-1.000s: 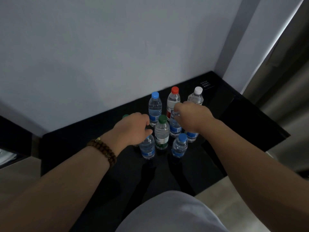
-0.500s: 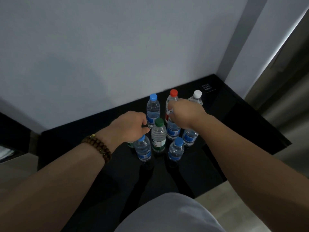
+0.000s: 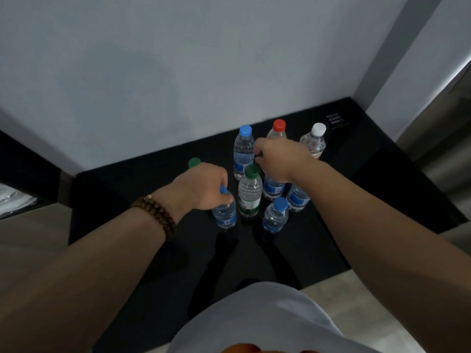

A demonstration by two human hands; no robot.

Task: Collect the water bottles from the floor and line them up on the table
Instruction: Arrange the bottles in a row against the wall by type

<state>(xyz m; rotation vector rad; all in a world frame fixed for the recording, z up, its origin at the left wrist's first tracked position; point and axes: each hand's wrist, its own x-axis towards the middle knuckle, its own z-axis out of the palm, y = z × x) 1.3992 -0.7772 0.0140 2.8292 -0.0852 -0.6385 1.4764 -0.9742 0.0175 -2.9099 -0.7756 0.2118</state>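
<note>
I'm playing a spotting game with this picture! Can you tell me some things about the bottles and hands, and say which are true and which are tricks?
1. The bottles stand on a black table. True.
2. The red-capped bottle lies on its side. False: it stands upright.
3. The left hand is on a blue-capped bottle. True.
4. The bead bracelet is on the right wrist. False: it is on the left wrist.
5. The white-capped bottle stands right of the red-capped one. True.
6. The right hand rests flat on the table. False: it is up among the bottles.
</note>
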